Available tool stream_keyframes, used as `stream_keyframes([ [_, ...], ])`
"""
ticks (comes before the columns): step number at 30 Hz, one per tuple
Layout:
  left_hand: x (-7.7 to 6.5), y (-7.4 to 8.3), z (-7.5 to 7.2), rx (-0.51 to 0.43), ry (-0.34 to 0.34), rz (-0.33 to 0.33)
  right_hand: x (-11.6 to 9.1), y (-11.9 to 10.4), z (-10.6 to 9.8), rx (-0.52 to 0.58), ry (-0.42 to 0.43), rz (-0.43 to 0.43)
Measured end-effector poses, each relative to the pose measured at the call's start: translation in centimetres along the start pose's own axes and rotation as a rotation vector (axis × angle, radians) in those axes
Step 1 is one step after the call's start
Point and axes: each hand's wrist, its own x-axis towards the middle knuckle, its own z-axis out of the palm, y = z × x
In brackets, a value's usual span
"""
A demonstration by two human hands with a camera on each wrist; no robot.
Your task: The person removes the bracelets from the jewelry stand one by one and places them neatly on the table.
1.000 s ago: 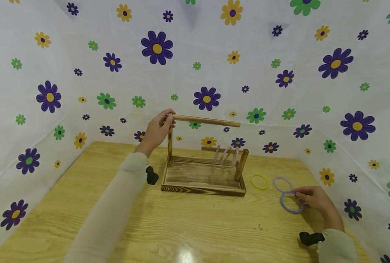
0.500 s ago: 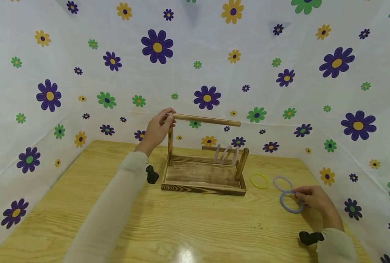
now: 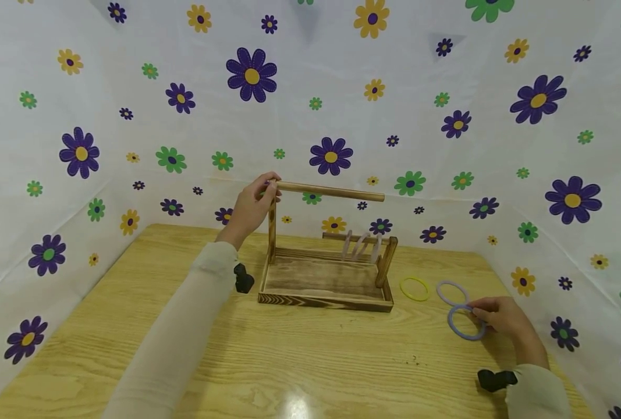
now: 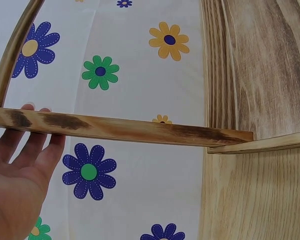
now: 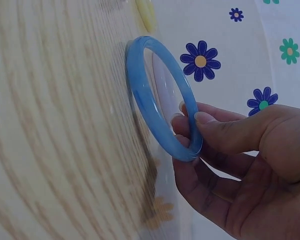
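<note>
A dark-grained wooden bangle stand (image 3: 326,276) has a tray base, a left post bearing a high rod (image 3: 336,191), and a shorter right post with a lower rod. My left hand (image 3: 249,209) grips the top of the left post (image 4: 115,128), the fingers passing behind it in the left wrist view. At the right, my right hand (image 3: 506,320) pinches a blue bangle (image 5: 141,90) between thumb and fingers, tilted up close to the tabletop. Just behind it lies a pale lavender bangle (image 3: 449,283). Three pale bangles (image 3: 360,247) hang on the lower rod.
A yellow bangle (image 3: 414,299) lies on the wooden table (image 3: 341,366) between the stand and the lavender bangle. White cloth (image 3: 310,64) printed with flowers encloses the back and both sides. Dark specks lie on the table towards the front right.
</note>
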Motion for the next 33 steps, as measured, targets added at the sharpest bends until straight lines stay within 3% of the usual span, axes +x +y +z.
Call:
stream_keyframes([
  [21, 0.01, 0.02, 0.07, -0.005, -0.002, -0.003, -0.44, -0.17, 0.08, -0.085, -0.005, -0.013],
  [33, 0.01, -0.2, -0.01, 0.0, -0.005, 0.001, -0.3, 0.34, 0.16, -0.077, 0.011, -0.018],
])
